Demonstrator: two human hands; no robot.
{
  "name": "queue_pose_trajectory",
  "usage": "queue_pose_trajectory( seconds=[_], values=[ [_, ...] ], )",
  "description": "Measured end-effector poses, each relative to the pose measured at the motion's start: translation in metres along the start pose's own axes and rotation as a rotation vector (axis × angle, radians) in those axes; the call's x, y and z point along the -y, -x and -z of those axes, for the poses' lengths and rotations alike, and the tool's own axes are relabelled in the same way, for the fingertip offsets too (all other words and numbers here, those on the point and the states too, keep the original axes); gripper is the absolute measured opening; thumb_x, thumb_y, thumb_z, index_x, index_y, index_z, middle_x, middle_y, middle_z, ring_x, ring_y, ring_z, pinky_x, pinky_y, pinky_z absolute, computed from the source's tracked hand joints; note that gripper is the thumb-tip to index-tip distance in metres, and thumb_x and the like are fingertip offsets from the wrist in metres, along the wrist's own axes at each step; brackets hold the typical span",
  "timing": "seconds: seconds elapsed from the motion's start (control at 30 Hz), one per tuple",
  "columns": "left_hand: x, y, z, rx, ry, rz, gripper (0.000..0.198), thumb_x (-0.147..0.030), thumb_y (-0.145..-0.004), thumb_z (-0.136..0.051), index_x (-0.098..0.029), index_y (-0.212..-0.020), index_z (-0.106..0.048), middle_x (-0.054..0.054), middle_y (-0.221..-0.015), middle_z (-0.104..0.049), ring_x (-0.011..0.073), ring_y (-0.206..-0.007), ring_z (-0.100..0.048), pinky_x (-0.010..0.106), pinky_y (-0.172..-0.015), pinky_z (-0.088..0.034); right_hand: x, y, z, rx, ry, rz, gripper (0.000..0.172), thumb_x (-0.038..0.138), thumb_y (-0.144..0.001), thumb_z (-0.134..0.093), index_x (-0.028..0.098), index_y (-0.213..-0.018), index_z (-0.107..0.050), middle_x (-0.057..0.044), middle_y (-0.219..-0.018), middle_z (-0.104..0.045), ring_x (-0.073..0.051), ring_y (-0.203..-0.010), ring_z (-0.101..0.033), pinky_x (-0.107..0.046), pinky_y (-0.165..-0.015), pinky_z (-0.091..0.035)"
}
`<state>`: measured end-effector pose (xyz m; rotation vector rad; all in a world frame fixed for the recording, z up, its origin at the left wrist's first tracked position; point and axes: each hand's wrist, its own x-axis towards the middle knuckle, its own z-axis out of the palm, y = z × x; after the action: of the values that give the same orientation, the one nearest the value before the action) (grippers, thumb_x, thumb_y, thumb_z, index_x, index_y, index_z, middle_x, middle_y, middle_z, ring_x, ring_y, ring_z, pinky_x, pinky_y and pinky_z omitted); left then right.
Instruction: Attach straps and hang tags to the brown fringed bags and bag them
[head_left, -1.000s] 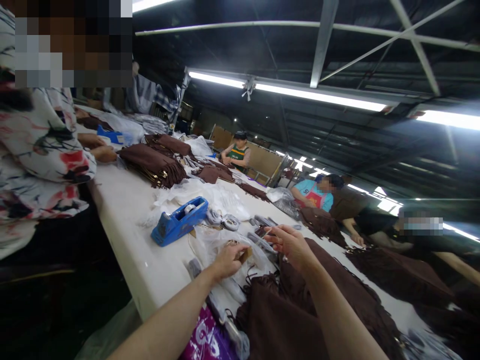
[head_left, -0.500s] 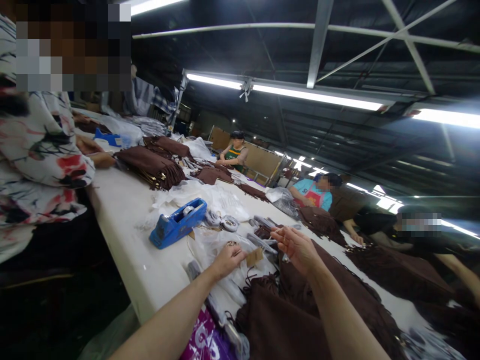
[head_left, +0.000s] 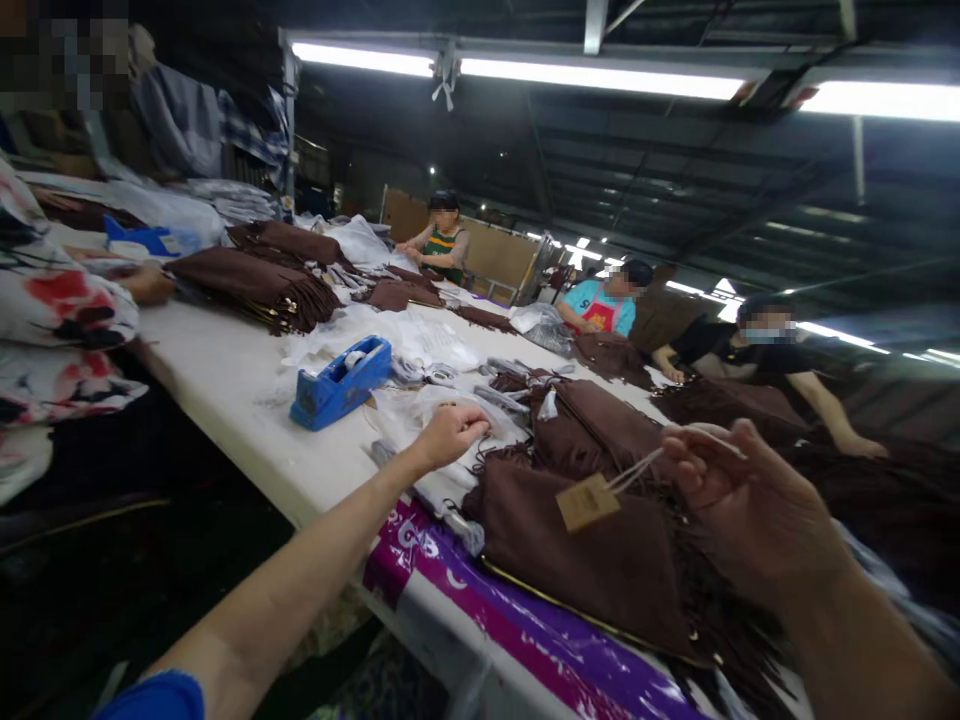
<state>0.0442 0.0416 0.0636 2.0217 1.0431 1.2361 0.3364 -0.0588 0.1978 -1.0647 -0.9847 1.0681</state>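
Observation:
My right hand (head_left: pixel 754 505) is raised over the brown pile, its fingers pinched on the white string of a tan hang tag (head_left: pixel 587 502). The tag dangles above a brown fringed pouch (head_left: pixel 574 570) that has a gold-coloured zip along its near edge. Another brown fringed pouch (head_left: pixel 611 425) lies just behind it. My left hand (head_left: pixel 454 435) is closed above clear plastic wrapping (head_left: pixel 401 410), near the pouch's left fringe; what its fingers hold, if anything, is hidden.
A blue tape dispenser (head_left: pixel 341 385) stands left of my left hand. Stacked brown pouches (head_left: pixel 247 285) lie farther back. A co-worker in a floral sleeve (head_left: pixel 67 310) is at the left, and several others work across the table (head_left: pixel 217 375). Purple printed plastic (head_left: pixel 510 610) covers the near edge.
My right hand has moved right and closer to me, drawing the tag away from beside my left hand. The view has shifted, and more of the near pouch shows.

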Motion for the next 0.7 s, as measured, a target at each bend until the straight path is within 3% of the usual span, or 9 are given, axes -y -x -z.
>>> queue_pose_trajectory(
  seconds=[0.1, 0.17, 0.23, 0.33, 0.43, 0.53, 0.63, 0.7],
  values=[
    [-0.027, 0.031, 0.006, 0.376, -0.074, -0.193, 0.017, -0.019, -0.085, -0.055, -0.020, -0.092, -0.071, 0.000, -0.089, -0.070, 0.0163, -0.085, -0.062, 0.023, -0.080, -0.043, 0.001, 0.038, 0.039, -0.092, 0.144, -0.089, 0.032, 0.049, -0.057, -0.083, 0.024, -0.075, -0.077, -0.015, -0.092, -0.075, -0.020, -0.070, -0.071, -0.019, -0.048, -0.056],
    [-0.035, 0.056, 0.011, 0.478, -0.214, -0.259, 0.020, -0.014, -0.083, -0.057, -0.022, -0.096, -0.070, 0.001, -0.094, -0.069, 0.0181, -0.090, -0.061, 0.024, -0.083, -0.042, -0.008, 0.059, 0.057, -0.137, 0.255, -0.175, 0.040, 0.040, -0.040, -0.090, 0.026, -0.075, -0.077, -0.015, -0.089, -0.075, -0.024, -0.071, -0.072, -0.023, -0.050, -0.058],
    [-0.033, 0.076, 0.015, 0.467, -0.381, -0.254, 0.020, -0.012, -0.080, -0.059, -0.021, -0.096, -0.068, 0.003, -0.095, -0.067, 0.0204, -0.093, -0.060, 0.027, -0.085, -0.042, -0.022, 0.074, 0.064, -0.113, 0.350, -0.262, 0.045, 0.035, -0.033, -0.093, 0.025, -0.074, -0.077, -0.014, -0.083, -0.076, -0.028, -0.075, -0.072, -0.029, -0.060, -0.061],
    [-0.020, 0.093, 0.014, 0.446, -0.574, -0.206, 0.014, -0.012, -0.081, -0.060, -0.019, -0.092, -0.066, 0.006, -0.094, -0.065, 0.0219, -0.092, -0.058, 0.029, -0.084, -0.042, -0.048, 0.089, 0.055, 0.050, 0.452, -0.305, 0.047, 0.041, -0.044, -0.091, 0.023, -0.085, -0.076, -0.011, -0.082, -0.076, -0.027, -0.077, -0.072, -0.032, -0.067, -0.060],
    [-0.008, 0.092, 0.008, 0.413, -0.698, -0.202, 0.008, -0.016, -0.086, -0.056, -0.018, -0.087, -0.064, 0.007, -0.094, -0.063, 0.0226, -0.092, -0.057, 0.031, -0.083, -0.042, -0.073, 0.094, 0.037, 0.182, 0.526, -0.230, 0.052, 0.046, -0.052, -0.087, 0.023, -0.096, -0.076, -0.006, -0.080, -0.075, -0.023, -0.073, -0.070, -0.030, -0.066, -0.057],
    [-0.006, 0.084, 0.003, 0.349, -0.767, -0.206, 0.011, -0.016, -0.089, -0.051, -0.017, -0.086, -0.062, 0.008, -0.092, -0.063, 0.0244, -0.092, -0.056, 0.036, -0.085, -0.042, -0.092, 0.094, 0.021, 0.311, 0.644, -0.145, 0.046, 0.054, -0.059, -0.080, 0.020, -0.090, -0.077, -0.003, -0.070, -0.071, -0.017, -0.061, -0.062, -0.026, -0.058, -0.052],
    [-0.011, 0.080, 0.001, 0.322, -0.762, -0.177, 0.023, -0.008, -0.085, -0.050, -0.017, -0.102, -0.063, 0.009, -0.100, -0.063, 0.0247, -0.097, -0.057, 0.037, -0.087, -0.044, -0.102, 0.093, 0.009, 0.422, 0.760, -0.014, 0.039, 0.057, -0.074, -0.067, 0.019, -0.076, -0.073, -0.001, -0.063, -0.063, -0.015, -0.058, -0.055, -0.024, -0.054, -0.046],
    [-0.015, 0.081, -0.001, 0.337, -0.700, -0.275, 0.040, -0.006, -0.082, -0.052, -0.021, -0.118, -0.059, 0.010, -0.116, -0.061, 0.0241, -0.105, -0.056, 0.036, -0.092, -0.043, -0.108, 0.091, 0.002, 0.422, 0.804, 0.074, 0.038, 0.056, -0.080, -0.060, 0.019, -0.073, -0.068, 0.000, -0.064, -0.061, -0.016, -0.062, -0.055, -0.024, -0.057, -0.045]
  ],
)
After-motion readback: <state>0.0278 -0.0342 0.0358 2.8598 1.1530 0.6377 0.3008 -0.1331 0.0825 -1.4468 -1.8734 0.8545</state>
